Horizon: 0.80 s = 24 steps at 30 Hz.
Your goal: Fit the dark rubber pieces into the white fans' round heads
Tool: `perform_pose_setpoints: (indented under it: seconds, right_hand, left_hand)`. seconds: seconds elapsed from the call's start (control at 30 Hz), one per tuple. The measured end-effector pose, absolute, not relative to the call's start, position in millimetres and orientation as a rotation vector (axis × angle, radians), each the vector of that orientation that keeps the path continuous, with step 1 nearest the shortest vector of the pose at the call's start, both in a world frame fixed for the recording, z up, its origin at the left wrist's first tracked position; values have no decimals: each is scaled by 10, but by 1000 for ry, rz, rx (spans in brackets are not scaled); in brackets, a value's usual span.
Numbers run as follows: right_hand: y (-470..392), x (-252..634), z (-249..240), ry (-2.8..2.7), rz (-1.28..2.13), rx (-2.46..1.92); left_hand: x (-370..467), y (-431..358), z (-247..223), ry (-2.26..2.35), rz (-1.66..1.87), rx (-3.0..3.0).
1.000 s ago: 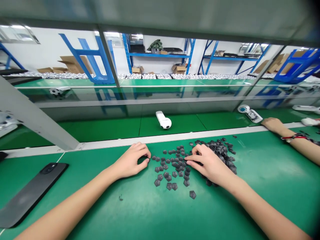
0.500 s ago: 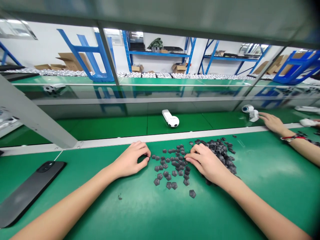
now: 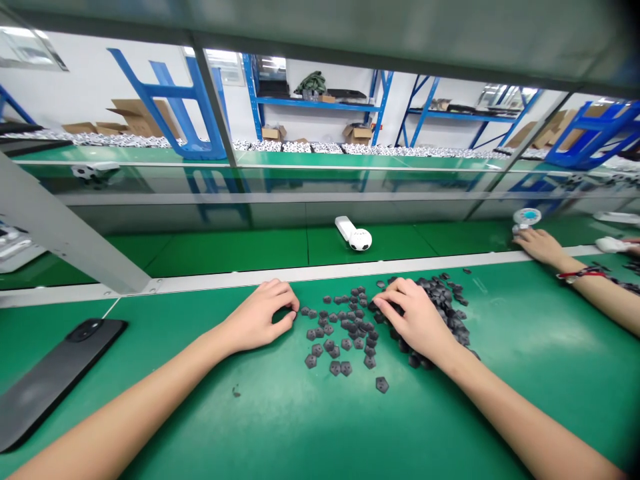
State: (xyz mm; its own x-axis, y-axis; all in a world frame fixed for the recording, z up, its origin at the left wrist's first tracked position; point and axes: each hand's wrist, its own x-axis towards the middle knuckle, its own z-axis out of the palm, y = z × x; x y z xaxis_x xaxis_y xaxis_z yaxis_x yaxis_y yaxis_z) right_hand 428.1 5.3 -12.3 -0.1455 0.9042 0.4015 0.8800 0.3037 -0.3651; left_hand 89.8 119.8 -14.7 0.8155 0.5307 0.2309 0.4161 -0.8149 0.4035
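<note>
A heap of small dark grey five-sided pieces (image 3: 445, 303) lies on the green table (image 3: 300, 427), and several loose pieces (image 3: 340, 340) are spread to its left. My right hand (image 3: 415, 320) rests on the heap's left side, fingers bent down into the pieces; anything pinched under them is hidden. At the left edge of the loose pieces, my left hand (image 3: 257, 317) sits curled on the table. Its thumb and fingertips almost meet, and nothing shows between them.
A black phone (image 3: 50, 377) lies at the left. Beyond a white rail, a green belt (image 3: 225, 250) carries a white device (image 3: 356, 235). A co-worker's hand (image 3: 543, 247) with a red wristband touches another white device (image 3: 525, 217) at the right. A grey post (image 3: 65, 233) slants at left.
My right hand's fingers have curled from flat into the heap. The white device on the belt has moved right. The co-worker's hand has moved the other device further right. My left hand has stayed put.
</note>
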Motion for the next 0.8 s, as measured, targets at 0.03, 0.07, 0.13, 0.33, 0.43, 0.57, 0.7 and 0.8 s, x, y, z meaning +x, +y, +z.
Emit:
perform_pose_setpoints:
  seconds: [0.03,0.07,0.13,0.33,0.43,0.57,0.7,0.8]
  right_hand:
    - [56,4280,-123,-1991,99,-1573]
    - [55,4276,-117,-1954,146,-1565]
    - [36,4259,-89,-1866,261,-1579]
    - [-175,4149,38,-1676,656,-1543]
    - [-299,4062,63,-1693,749,-1446]
    - [-401,3953,69,-1779,792,-1384]
    - [-425,3918,75,-1771,834,-1352]
    - [-417,3936,76,-1740,851,-1387]
  left_hand:
    - [898,1198,-145,721,477,2663]
    - [898,1198,-142,723,475,2663]
    - [896,1197,-133,723,471,2662]
    - [898,1185,-119,724,477,2654]
    - [902,1181,-119,722,482,2649]
    - [903,1181,-125,720,488,2648]
    - [900,1181,-126,723,481,2647]
    - [898,1178,-121,729,474,2646]
